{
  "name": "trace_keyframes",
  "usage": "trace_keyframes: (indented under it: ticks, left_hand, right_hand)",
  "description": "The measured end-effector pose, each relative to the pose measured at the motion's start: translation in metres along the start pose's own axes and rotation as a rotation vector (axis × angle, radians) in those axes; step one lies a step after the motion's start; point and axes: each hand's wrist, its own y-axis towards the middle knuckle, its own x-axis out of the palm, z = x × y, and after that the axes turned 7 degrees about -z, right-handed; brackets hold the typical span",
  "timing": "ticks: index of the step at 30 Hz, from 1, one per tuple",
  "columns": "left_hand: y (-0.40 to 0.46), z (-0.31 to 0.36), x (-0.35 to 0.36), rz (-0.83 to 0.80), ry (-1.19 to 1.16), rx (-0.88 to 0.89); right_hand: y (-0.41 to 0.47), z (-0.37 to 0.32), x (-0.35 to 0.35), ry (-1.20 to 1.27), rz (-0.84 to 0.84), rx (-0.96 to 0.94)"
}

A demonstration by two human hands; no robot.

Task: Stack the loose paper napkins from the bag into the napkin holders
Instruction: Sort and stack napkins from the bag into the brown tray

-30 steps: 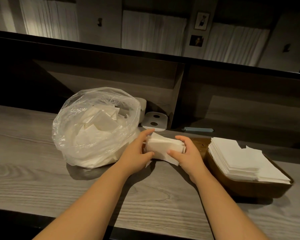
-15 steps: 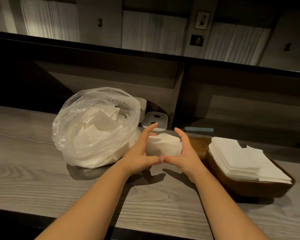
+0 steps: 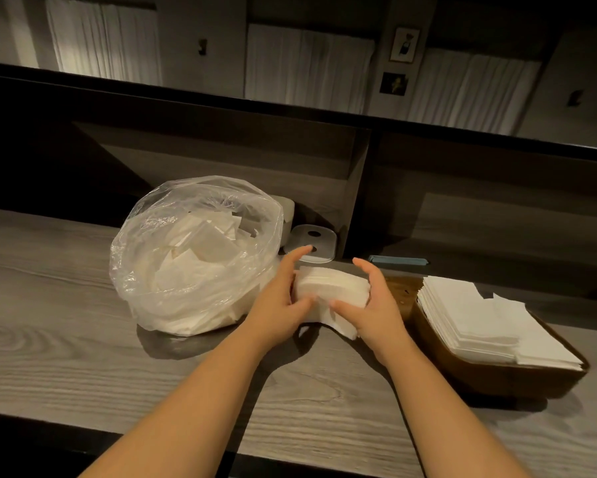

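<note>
Squaring a wad of napkins (image 3: 329, 288) between both hands looks like the step in hand: the wad sits just above the worktop (image 3: 83, 322), about midway along its back edge, between the bag (image 3: 193, 257) and the holder (image 3: 497, 374). The left hand (image 3: 283, 305) cups its left side, thumb curled onto the front face and fingers reaching up along the far side; the right hand (image 3: 372, 305) mirrors it, thumb pinching the front lower edge, fingers arched and slightly spread over the top right corner. Held this way, the edges can be tapped even before the wad goes in, I would judge; one lower corner hangs loose below the right thumb, so the wad is not yet true. The bag, clear plastic with its mouth open, stands just left of the hands and holds many napkins lying at all angles. The holder, a dark wooden tray near the worktop's right end, carries a tall flat stack (image 3: 479, 319), with the top few sheets slid askew toward its right side. Behind the bag, against the back wall, lie a pale lid (image 3: 319, 236) with two holes and a small white tub, partly hidden.
</note>
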Motion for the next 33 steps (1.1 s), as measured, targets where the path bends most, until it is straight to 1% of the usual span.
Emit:
trace_keyframes:
  ticks: [2, 4, 7, 9, 14, 18, 21, 23, 26, 29, 33]
  left_hand:
    - [0.0, -0.0035, -0.0024, 0.027, -0.013, -0.03]
    - [-0.0006, -0.004, -0.0042, -0.032, -0.023, -0.064]
    - [-0.0019, 0.0005, -0.0053, -0.127, -0.054, -0.02]
    - [-0.0017, 0.0004, -0.0054, -0.159, -0.06, 0.008]
    - [-0.0038, -0.0026, -0.0081, -0.113, 0.032, 0.007]
    - [-0.007, -0.0016, -0.0093, -0.122, 0.083, -0.002]
    - [-0.0071, 0.0003, -0.0084, -0.099, 0.086, -0.017]
    - [-0.0063, 0.0007, -0.0076, -0.088, 0.057, -0.046]
    - [-0.0045, -0.0005, -0.0062, -0.074, 0.053, -0.081]
    - [-0.0027, -0.001, -0.0064, -0.047, 0.094, -0.095]
    - [-0.0025, -0.0029, -0.0071, -0.026, 0.089, -0.107]
  right_hand:
    - [-0.0009, 0.0032, -0.0018, 0.035, -0.004, 0.018]
    - [-0.0037, 0.0037, -0.0034, 0.043, -0.064, 0.002]
    - [-0.0069, 0.0008, -0.0039, 0.006, -0.156, -0.065]
    - [-0.0066, 0.0007, -0.0041, -0.01, -0.178, -0.08]
    - [-0.0077, -0.0014, -0.0082, -0.019, -0.139, -0.113]
    - [-0.0079, 0.003, -0.006, -0.072, -0.13, -0.121]
    - [-0.0071, 0.0017, -0.006, -0.151, -0.112, -0.14]
    - [-0.0058, 0.002, -0.0072, -0.152, -0.09, -0.142]
    - [-0.0055, 0.0025, -0.0074, -0.162, -0.105, -0.167]
    - [-0.0042, 0.0038, -0.007, -0.291, -0.042, -0.158]
    - [-0.001, 0.0051, -0.0061, -0.436, 0.062, -0.076]
